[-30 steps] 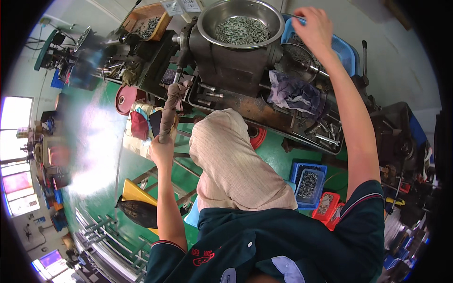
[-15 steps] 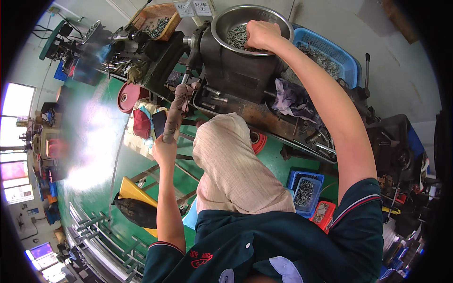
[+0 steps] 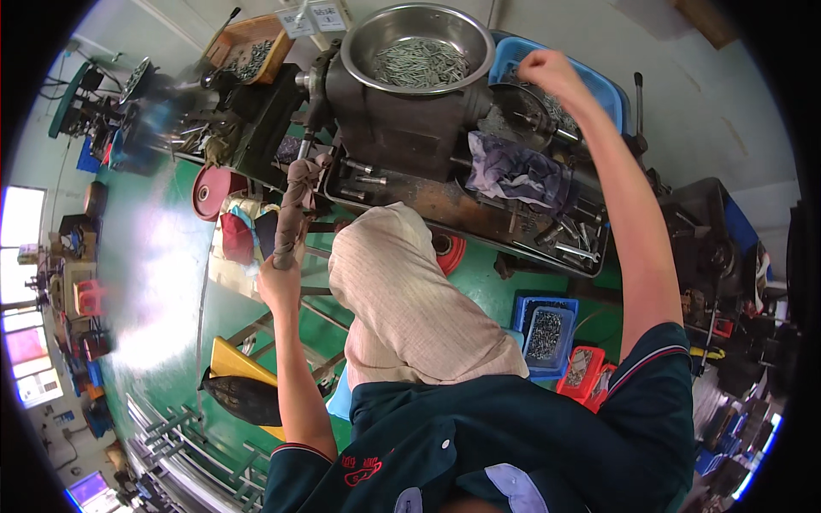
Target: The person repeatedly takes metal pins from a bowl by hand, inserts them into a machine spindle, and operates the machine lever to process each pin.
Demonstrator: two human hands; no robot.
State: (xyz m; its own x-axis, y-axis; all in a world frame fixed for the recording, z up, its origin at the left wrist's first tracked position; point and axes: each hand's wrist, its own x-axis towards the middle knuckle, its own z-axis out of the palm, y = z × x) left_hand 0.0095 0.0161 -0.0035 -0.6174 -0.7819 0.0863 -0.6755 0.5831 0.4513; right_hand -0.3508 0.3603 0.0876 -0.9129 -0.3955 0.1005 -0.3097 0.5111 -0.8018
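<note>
My left hand (image 3: 278, 280) is closed around the lower end of a lever handle (image 3: 295, 209) wrapped in brown cloth, left of my knees. My right hand (image 3: 547, 72) is closed, fingers curled together, above the near side of a blue basket (image 3: 612, 92). Whatever its fingers hold, if anything, is hidden. Left of that hand, a steel bowl (image 3: 468, 38) with many thin metal pins (image 3: 423, 64) rests on top of the dark machine housing (image 3: 389, 124). Below the hand, a dark round machine part (image 3: 522, 115) shows.
A purple-grey patterned cloth (image 3: 517, 169) lies over the machine. Wrenches (image 3: 577, 251) and loose metal parts lie on the machine bed's right end. A wooden tray (image 3: 268, 60) of parts stands far left. Blue (image 3: 556, 363) and red (image 3: 575, 385) bins of parts sit low at right.
My right hand has left the pins in the bowl and moved right, over the blue basket's near side. The left hand still grips the lever. The whole view has shifted slightly.
</note>
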